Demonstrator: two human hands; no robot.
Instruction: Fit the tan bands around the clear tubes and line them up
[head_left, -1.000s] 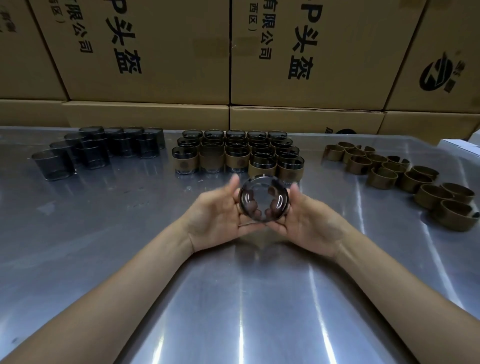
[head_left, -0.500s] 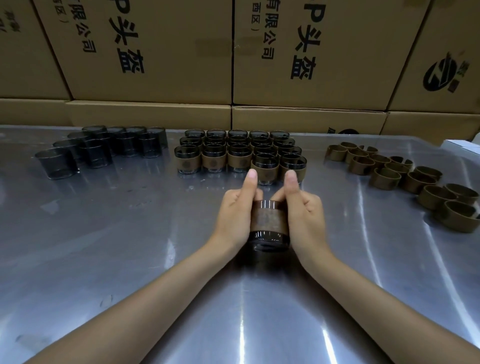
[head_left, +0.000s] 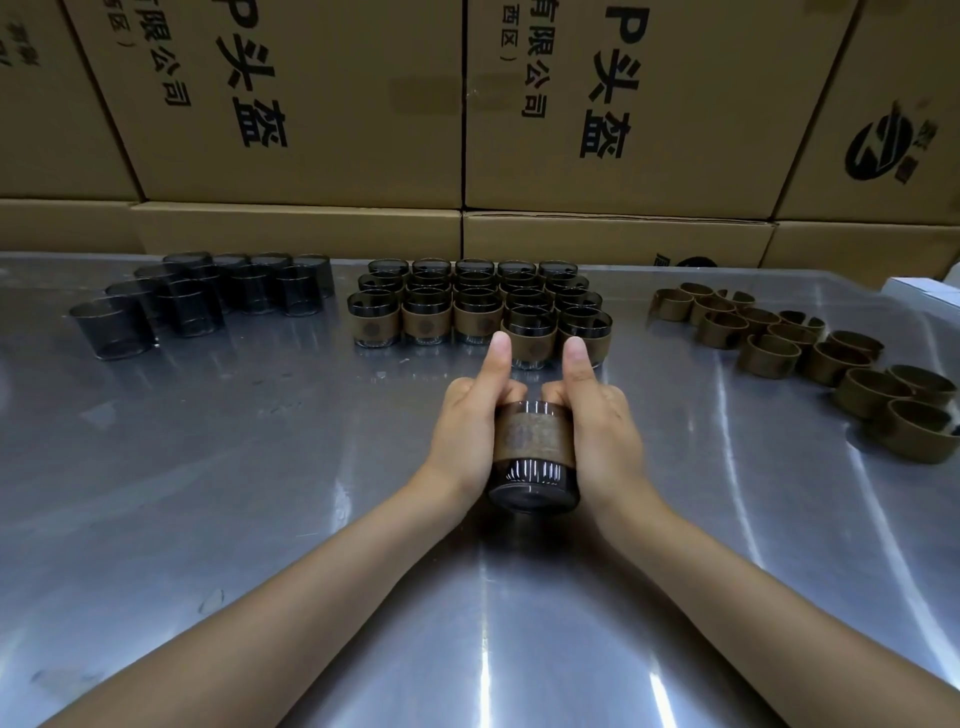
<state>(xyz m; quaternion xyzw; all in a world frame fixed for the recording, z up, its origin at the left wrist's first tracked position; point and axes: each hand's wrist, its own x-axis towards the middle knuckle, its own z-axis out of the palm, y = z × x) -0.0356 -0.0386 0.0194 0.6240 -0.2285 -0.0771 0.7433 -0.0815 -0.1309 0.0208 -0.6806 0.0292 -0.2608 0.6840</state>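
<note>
Two bare hands held one clear tube (head_left: 534, 480) between them above a shiny metal table (head_left: 260, 519). The left hand (head_left: 467, 439) gripped the tube's left side and the right hand (head_left: 602, 441) its right, fingers curled round it and both thumbs pointing straight ahead. A tan band (head_left: 531, 436) was wrapped around the tube's middle, between the palms. Just beyond the thumbs stood rows of banded tubes (head_left: 478, 306). Farther off to the left of the left hand sat bare tubes (head_left: 202, 299); off to the right of the right hand lay loose tan bands (head_left: 810, 353). Cardboard boxes (head_left: 311, 104) were stacked behind.
</note>
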